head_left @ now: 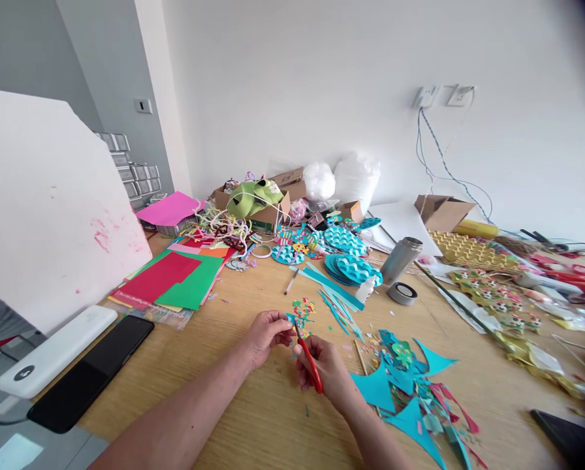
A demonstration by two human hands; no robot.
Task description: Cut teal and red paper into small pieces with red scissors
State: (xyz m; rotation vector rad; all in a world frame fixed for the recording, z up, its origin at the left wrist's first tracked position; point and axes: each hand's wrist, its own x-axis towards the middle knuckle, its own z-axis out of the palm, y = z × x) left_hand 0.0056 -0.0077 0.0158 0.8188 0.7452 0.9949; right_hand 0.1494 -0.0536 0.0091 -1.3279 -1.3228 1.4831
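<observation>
My right hand (324, 367) is closed round the red-handled scissors (311, 363), their blades pointing up and to the left. Between the fingertips of my left hand (268, 336) is a small piece of blue paper (290, 318), which meets the scissor tips. Just beyond both hands lies a little heap of red, yellow and green paper bits (304, 305). To the right of my right hand spreads a pile of blue paper offcuts (377, 386), mixed with red scraps.
Coloured paper sheets (194, 282), a black phone (93, 372) and a white power bank (55, 352) lie left. A steel flask (401, 260), glue bottle (367, 288) and wavy blue discs (354, 269) stand beyond. Craft materials and boxes line the wall.
</observation>
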